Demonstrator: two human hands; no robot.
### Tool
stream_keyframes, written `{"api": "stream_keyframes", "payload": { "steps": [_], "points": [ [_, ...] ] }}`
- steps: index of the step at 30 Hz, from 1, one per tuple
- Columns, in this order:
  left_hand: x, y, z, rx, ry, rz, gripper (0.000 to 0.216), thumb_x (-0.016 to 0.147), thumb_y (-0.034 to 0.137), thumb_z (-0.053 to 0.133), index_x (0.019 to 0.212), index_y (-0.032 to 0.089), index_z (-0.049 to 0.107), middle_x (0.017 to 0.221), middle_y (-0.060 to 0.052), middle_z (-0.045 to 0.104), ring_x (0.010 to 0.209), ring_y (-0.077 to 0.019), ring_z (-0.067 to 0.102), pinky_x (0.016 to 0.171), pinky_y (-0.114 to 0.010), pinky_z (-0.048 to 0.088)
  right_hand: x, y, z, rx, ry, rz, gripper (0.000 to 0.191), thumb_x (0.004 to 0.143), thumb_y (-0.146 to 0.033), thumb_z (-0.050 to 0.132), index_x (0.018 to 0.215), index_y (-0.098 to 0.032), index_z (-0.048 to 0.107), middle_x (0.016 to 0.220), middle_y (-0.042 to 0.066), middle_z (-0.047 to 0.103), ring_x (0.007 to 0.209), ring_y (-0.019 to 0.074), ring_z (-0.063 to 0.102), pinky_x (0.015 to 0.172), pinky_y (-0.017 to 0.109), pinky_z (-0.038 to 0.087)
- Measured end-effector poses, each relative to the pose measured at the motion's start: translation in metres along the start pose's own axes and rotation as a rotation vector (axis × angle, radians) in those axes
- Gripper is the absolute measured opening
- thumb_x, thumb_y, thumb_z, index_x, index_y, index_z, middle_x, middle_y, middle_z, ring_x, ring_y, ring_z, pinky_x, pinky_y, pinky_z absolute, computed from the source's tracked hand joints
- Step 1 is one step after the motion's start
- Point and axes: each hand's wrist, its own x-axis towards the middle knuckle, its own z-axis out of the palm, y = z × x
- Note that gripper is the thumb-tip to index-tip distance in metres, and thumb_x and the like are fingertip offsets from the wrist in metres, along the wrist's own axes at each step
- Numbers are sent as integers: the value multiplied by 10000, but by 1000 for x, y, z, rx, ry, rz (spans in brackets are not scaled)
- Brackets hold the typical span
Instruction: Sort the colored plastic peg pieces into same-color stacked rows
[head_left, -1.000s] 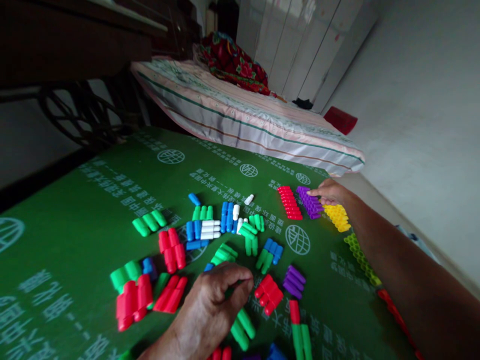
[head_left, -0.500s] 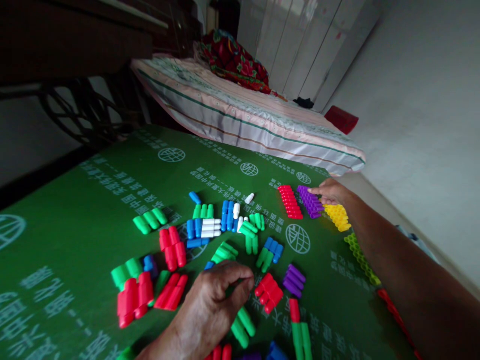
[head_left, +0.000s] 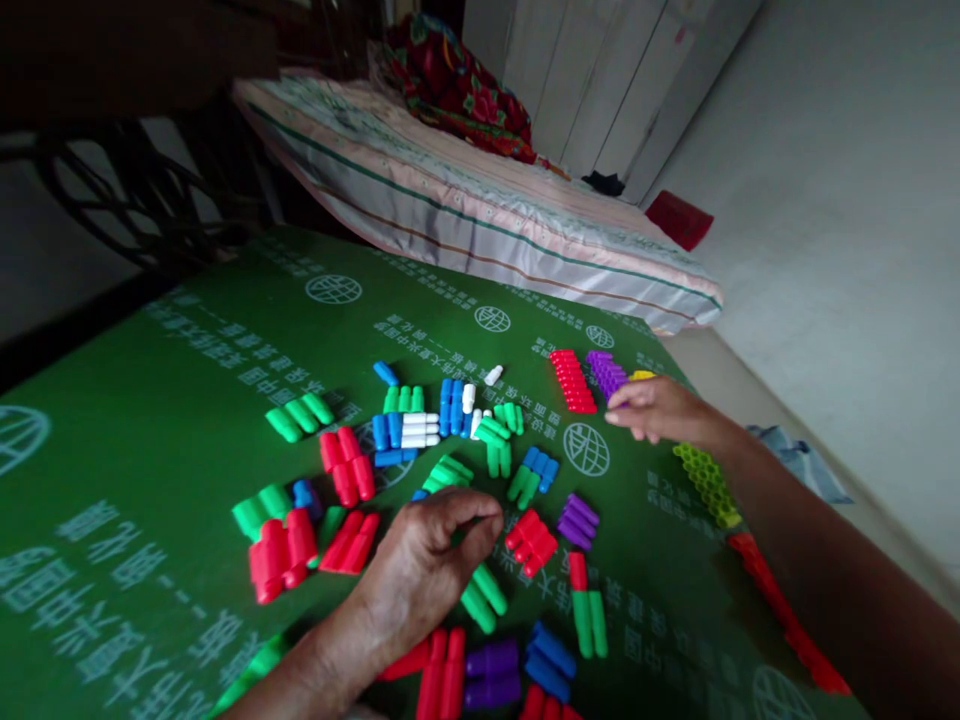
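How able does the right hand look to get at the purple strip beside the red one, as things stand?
Probably yes: the right hand appears close to the near end of the purple strip, and no other piece lies across it.

A: Left hand (head_left: 442,548)?
B: Back up, fingers curled, thumb and index tips close together, pinch-like. Left forearm (head_left: 319,650) bare, slanting in from the bottom of view.
A: Right hand (head_left: 656,408)?
B: Farther out, fingers loosely bent and pointing leftward; grip hard to read. Right forearm (head_left: 817,540) bare too, reaching in long from the lower right.
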Motion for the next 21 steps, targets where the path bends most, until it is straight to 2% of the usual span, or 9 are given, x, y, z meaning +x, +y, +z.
{"api": "stream_keyframes", "payload": {
  "steps": [2,4,6,10,15,21],
  "points": [
    [0,1,0,-9,1,-3,246,855,341,484,792,192,670,756,2,677,699,-105,603,654,-198,469,-30,-2,25,17,-193,-117,350,718,-338,687,1011,-147,670,510,-61,550,435,82,460,439,192,334],
    [0,2,0,-27,-3,-8,249,854,337,483,793,185,670,758,0,677,701,-106,603,658,-201,470,-55,-3,48,-8,-278,-185,364,711,-316,678,1039,-160,678,525,-72,536,455,74,434,448,188,289],
    [-1,3,0,-45,-3,-23,247,852,336,488,803,177,671,764,-1,679,701,-106,601,667,-205,473,-76,-4,66,-40,-266,-212,326,741,-288,638,1045,-180,687,550,-69,546,481,73,430,462,187,271],
    [-1,6,1,-53,9,-21,240,844,333,502,802,174,676,741,9,672,685,-101,590,658,-199,468,-108,-8,90,-101,-156,-215,276,792,-297,594,1034,-212,696,547,-65,553,498,81,440,480,194,279],
    [-2,12,1,-71,18,-33,234,830,323,510,782,166,678,705,14,656,659,-99,575,628,-194,458,-146,-27,118,-140,-160,-288,181,832,-301,575,940,-231,703,579,-51,604,517,85,503,523,198,334],
    [-2,12,4,-147,49,-63,238,813,331,525,744,158,672,649,16,626,611,-95,534,583,-197,436,-163,-57,149,-400,-147,-462,134,864,-225,539,942,-243,645,767,-4,708,718,159,655,645,242,402]
  ]
}}
